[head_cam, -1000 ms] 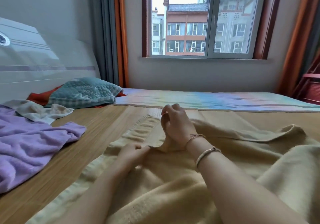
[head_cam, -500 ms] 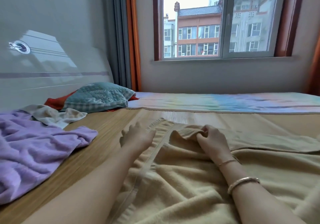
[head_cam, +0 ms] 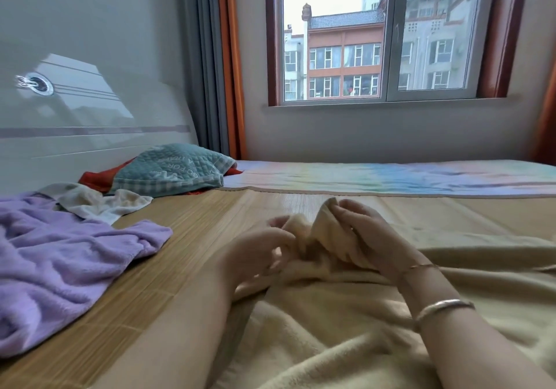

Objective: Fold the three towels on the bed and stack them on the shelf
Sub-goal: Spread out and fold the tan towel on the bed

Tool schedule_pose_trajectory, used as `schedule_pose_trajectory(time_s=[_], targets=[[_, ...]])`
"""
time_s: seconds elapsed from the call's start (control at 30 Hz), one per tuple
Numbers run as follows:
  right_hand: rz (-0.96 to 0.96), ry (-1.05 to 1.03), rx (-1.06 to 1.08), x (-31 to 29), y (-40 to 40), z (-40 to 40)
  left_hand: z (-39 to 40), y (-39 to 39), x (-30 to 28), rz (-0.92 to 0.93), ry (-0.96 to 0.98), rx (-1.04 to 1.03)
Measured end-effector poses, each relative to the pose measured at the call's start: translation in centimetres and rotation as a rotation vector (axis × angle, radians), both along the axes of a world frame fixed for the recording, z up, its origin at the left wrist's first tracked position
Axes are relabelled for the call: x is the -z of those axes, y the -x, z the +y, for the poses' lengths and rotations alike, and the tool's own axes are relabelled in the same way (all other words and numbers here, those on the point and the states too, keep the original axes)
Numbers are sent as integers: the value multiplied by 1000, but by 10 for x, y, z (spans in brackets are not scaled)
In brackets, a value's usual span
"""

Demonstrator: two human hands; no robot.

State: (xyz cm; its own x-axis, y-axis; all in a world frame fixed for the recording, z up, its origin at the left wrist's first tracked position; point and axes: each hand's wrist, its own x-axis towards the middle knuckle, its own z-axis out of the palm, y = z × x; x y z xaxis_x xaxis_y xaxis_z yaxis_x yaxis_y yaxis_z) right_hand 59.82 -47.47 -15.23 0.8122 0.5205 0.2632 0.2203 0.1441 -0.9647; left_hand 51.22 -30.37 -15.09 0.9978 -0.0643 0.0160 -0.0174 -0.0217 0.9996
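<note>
While both hands meet at centre frame, the right hand [head_cam: 365, 238] pinches a raised corner of the yellow towel [head_cam: 346, 322]; the blurred left hand [head_cam: 261, 251] seems to grip it too. Loose pinches could drop the corner, skewing the fold.

Teal quilted pillow [head_cam: 173, 168] on red cloth [head_cam: 99, 178], glossy headboard [head_cam: 90, 111], window [head_cam: 382, 36], orange curtain [head_cam: 230, 57]

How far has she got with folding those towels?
Nothing looks finished. Both hands, left and right, pinch an edge of the yellow towel, which is spread out and rumpled. The purple towel and white towel lie crumpled and unfolded on the bed. No shelf shows.
</note>
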Motion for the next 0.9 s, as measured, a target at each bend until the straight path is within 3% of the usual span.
schedule_pose_trajectory(time_s=[0.1, 0.17, 0.27, 0.37, 0.47, 0.6, 0.67, 0.8, 0.9], targets=[[11, 34, 60, 6, -5, -1, 2, 8, 3, 66, 187, 169], [14, 38, 122, 7, -6, -1, 1, 4, 6, 113, 205, 51], [43, 41, 70, 3, -2, 4, -11, 1, 7, -15, 137, -218], [-23, 112, 74, -2, -4, 1, -19, 0, 12, -128, 149, -122], [-46, 86, 15, -3, -4, -5, -19, 3, 6, -138, 297, -55], [-25, 69, -99, -6, 0, 2, -16, -14, 6, 157, 376, -308], [4, 14, -141, -7, 0, 4, -17, -20, 10, 307, 414, -305], [72, -157, -184, -4, -6, -3, -29, -21, 10, 343, 140, -242], [81, -170, -190, -3, -1, -8, -43, -12, 1, 342, 91, -143]])
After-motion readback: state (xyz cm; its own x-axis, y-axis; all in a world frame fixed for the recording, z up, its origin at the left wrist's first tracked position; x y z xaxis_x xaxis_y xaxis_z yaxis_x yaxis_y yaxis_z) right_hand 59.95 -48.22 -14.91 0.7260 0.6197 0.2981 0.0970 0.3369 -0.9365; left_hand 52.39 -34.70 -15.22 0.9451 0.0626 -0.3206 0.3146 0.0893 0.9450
